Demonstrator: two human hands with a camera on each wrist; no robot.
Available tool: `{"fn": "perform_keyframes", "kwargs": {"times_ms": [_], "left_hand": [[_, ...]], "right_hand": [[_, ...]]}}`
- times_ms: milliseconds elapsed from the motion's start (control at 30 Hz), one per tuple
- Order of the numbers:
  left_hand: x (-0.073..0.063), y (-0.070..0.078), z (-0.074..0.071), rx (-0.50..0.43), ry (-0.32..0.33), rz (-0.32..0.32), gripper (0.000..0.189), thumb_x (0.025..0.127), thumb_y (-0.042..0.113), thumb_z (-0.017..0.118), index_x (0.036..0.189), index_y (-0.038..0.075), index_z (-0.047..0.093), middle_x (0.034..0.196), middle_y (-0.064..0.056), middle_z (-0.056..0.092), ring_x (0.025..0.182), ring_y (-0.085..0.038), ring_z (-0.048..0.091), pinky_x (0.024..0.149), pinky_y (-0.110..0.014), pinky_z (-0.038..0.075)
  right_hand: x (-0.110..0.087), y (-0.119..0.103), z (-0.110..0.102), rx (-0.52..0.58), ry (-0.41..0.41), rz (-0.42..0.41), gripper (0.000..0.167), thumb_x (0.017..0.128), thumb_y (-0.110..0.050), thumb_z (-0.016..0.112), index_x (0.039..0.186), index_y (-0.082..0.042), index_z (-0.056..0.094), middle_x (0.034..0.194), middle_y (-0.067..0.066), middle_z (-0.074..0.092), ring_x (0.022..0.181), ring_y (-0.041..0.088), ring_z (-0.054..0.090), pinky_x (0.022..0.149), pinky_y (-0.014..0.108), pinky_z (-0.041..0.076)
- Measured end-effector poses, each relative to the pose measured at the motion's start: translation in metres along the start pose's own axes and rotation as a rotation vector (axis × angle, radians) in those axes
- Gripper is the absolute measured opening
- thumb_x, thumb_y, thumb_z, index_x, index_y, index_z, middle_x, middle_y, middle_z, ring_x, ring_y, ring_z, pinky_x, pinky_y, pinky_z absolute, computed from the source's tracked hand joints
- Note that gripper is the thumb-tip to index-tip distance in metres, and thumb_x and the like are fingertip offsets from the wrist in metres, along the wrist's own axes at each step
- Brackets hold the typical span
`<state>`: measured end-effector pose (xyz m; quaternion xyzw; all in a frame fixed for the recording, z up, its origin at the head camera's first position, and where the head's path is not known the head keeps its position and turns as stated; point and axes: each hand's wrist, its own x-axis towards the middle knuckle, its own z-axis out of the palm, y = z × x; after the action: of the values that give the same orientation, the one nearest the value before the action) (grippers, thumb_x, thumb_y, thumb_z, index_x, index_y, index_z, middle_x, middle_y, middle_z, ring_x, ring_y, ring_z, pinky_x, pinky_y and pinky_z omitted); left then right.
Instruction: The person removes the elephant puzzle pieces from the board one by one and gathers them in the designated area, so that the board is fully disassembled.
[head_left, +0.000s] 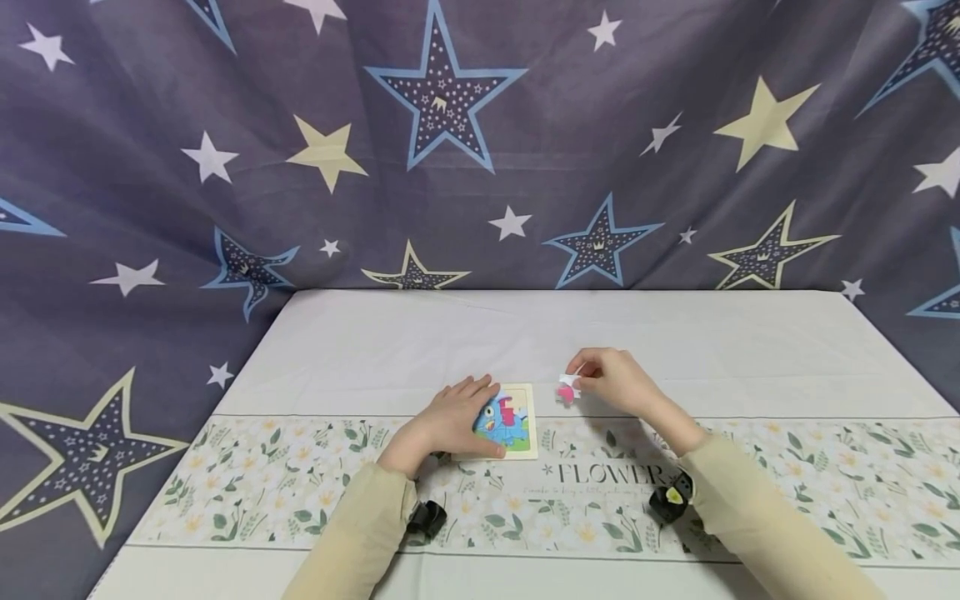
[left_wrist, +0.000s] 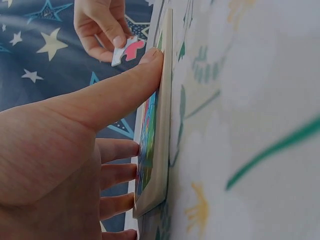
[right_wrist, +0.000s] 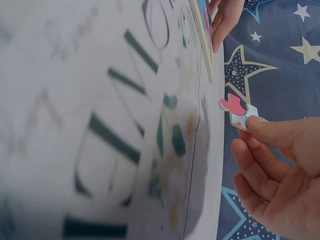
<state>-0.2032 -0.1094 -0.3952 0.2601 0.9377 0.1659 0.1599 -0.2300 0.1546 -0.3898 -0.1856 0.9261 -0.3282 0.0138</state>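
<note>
A small framed jigsaw puzzle [head_left: 517,421] with a blue creature picture lies on the table. My left hand [head_left: 456,417] rests over its left side with fingers spread, thumb on the near edge and fingertips on the far part. Some pieces sit in the frame, and a pale bare patch shows at the upper right. My right hand [head_left: 617,382] is to the right of the frame, pinching a pink and white puzzle piece [right_wrist: 237,111] between thumb and index finger. The piece is held above the table, apart from the frame.
A white tablecloth [head_left: 375,350] covers the table, with a floral band [head_left: 300,475] printed "FLOWER" across it. Dark cloth with stars [head_left: 480,192] hangs behind the table. Black wrist cameras [head_left: 427,518] are worn at both sleeves.
</note>
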Motion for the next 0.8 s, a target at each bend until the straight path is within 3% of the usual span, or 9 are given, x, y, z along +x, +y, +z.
{"fn": "perform_keyframes", "kwargs": {"times_ms": [800], "left_hand": [[0.002, -0.001, 0.001, 0.0, -0.011, -0.006, 0.094, 0.073, 0.05, 0.069, 0.145, 0.011, 0.024, 0.152, -0.008, 0.017, 0.139, -0.032, 0.012, 0.11, -0.052, 0.013]], "right_hand": [[-0.009, 0.033, -0.016, 0.045, -0.073, 0.059, 0.007, 0.083, -0.011, 0.064, 0.09, -0.009, 0.067, 0.075, 0.001, 0.065, 0.069, 0.012, 0.057, 0.062, 0.028, 0.045]]}}
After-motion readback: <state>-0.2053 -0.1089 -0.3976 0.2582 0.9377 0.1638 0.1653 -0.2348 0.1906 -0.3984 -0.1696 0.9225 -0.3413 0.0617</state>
